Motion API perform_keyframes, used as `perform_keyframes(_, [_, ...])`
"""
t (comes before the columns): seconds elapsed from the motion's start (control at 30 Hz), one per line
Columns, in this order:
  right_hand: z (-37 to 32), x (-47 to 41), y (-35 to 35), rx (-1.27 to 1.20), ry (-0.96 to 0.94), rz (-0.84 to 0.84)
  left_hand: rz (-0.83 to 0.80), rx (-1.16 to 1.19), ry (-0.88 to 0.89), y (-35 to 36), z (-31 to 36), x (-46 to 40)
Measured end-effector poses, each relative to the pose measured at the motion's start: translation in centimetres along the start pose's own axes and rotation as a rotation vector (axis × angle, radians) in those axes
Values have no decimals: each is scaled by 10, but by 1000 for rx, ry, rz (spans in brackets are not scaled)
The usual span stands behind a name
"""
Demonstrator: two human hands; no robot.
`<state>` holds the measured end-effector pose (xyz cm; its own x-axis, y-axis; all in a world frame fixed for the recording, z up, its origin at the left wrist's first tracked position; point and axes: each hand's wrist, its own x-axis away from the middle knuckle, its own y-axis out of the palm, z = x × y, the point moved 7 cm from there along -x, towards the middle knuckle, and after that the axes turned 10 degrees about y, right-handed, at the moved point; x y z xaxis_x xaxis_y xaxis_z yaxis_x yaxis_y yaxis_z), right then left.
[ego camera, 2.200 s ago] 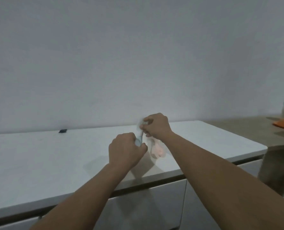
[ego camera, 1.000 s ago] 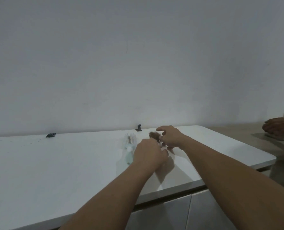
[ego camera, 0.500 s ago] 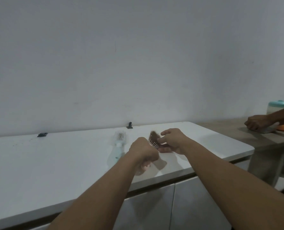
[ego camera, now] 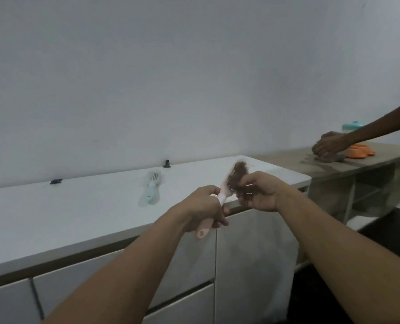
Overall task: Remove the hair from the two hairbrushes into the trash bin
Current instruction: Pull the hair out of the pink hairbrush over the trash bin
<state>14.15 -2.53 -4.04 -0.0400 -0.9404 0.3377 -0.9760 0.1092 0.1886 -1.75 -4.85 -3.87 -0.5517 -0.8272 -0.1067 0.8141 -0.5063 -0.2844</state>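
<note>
Just right of frame centre, the left hand [ego camera: 203,208] held a closed grip on the handle of the pink hairbrush [ego camera: 220,199], its long axis slanting up toward the right. The brown hair [ego camera: 240,175] sat on the bristles facing the right hand [ego camera: 260,192], whose fingers pinched it. The teal hairbrush [ego camera: 151,187] lay on the worktop [ego camera: 77,206], left of centre. No trash bin showed.

The pink hairbrush [ego camera: 220,197] and mint hairbrush [ego camera: 152,183] look like smooth plastic; the white countertop [ego camera: 65,213] is smooth, faintly glossy.
</note>
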Motion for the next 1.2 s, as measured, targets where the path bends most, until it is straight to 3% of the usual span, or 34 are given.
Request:
perform_keyframes(0.23, [49, 43, -51, 64, -52, 135, -25, 49, -18, 63, -26, 20])
perform_keyframes(0.47, [133, 66, -114, -79, -137, 372, -21, 227, -170, 139, -99, 22])
perform_keyframes(0.77, [253, 91, -162, -217, -63, 514, -6, 139, -294, 216, -178, 42])
perform_keyframes(0.93, [281, 91, -182, -104, 2, 633, -30, 52, -313, 249, -212, 54])
perform_keyframes(1.2, [301, 93, -218, 246, 85, 689, 13, 9, -269, 269, -236, 75])
